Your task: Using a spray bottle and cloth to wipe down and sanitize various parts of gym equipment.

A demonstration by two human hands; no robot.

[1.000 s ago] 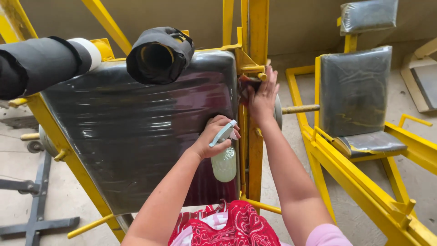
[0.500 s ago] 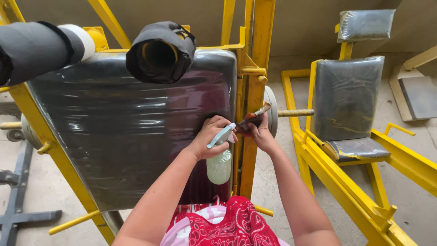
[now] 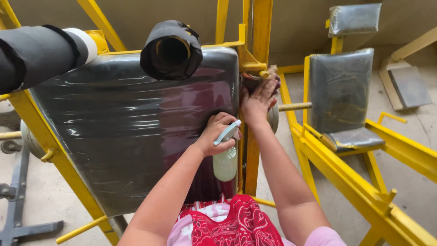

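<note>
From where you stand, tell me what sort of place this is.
Probably a gym or a workshop that builds gym machines. A big plastic-wrapped pad sits in a yellow steel frame, a second yellow machine with wrapped seat pads stands nearby, and the floor is bare concrete.

I see the padded seat wrapped in glossy, wrinkled plastic film over dark vinyl. Beside the seat, the yellow frame post is painted metal, scuffed and dull. My left hand holds a translucent plastic spray bottle; my right hand presses a soft, matt cloth.
</note>
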